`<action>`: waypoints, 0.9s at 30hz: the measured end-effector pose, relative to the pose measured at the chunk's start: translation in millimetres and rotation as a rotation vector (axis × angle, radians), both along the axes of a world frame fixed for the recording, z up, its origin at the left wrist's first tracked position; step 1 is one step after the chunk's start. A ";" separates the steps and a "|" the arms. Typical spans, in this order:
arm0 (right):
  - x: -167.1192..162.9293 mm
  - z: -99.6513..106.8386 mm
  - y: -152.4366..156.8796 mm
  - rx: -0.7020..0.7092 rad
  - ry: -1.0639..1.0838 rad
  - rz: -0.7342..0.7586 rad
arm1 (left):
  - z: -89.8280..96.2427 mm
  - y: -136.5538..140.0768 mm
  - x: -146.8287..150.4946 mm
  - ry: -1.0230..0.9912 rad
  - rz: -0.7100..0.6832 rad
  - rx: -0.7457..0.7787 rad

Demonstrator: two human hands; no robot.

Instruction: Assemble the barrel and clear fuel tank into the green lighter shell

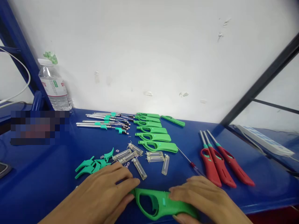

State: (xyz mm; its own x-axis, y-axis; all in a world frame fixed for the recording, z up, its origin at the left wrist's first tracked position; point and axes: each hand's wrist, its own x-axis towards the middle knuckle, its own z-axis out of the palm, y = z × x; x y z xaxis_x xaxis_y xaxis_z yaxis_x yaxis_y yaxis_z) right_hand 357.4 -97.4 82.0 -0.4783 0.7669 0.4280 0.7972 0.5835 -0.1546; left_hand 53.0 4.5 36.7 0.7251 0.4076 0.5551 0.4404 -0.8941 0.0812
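Observation:
A green lighter casing [164, 202] lies sideways at the front edge of the table, with a looped trigger opening and a small teal piece on its side. My left hand [105, 189] pinches its narrow front end, and my right hand [201, 197] is closed around the handle end. Just beyond my left hand are teal triggers [87, 166] in a loose pile and several transparent fuel tanks [139, 168]. A thin screwdriver [192, 164] rests beyond my right hand, its handle end partly hidden by that hand.
Several green casings [154, 137] form a column near the wall. Left of them lie metal lighter tubes [93, 124] with wires. Red lighters [216, 166] lie at right, near a power strip [266, 140]. A water bottle [54, 87] stands at back left.

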 end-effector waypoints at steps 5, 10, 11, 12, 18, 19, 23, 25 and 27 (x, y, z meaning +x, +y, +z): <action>2.8 -5.4 -2.4 0.060 -0.031 -0.024 | -1.8 -1.5 8.8 -0.020 -0.017 -0.127; 1.5 -7.0 -0.5 0.039 -0.026 -0.030 | 14.0 0.5 7.1 0.161 -0.051 -0.157; 1.5 -7.7 -0.2 0.025 -0.020 -0.033 | 16.8 1.6 6.8 0.183 -0.061 -0.146; 1.5 -8.5 -0.1 0.008 -0.015 -0.035 | 18.7 2.7 6.5 0.196 -0.062 -0.134; 2.1 -15.9 -2.5 -0.042 -0.010 -0.035 | 17.1 4.0 6.1 0.231 -0.051 -0.124; 2.8 -17.1 -3.2 -0.047 -0.008 -0.040 | 16.7 3.7 6.0 0.230 -0.054 -0.129; 7.5 -21.4 -5.8 -0.080 0.009 -0.049 | 17.4 3.3 6.8 0.239 -0.065 -0.144; 9.9 -23.1 -6.2 -0.107 0.037 -0.049 | 18.7 4.0 8.1 0.256 -0.057 -0.159; 11.3 -24.3 -5.8 -0.136 0.062 -0.048 | 19.6 5.3 9.5 0.264 -0.060 -0.163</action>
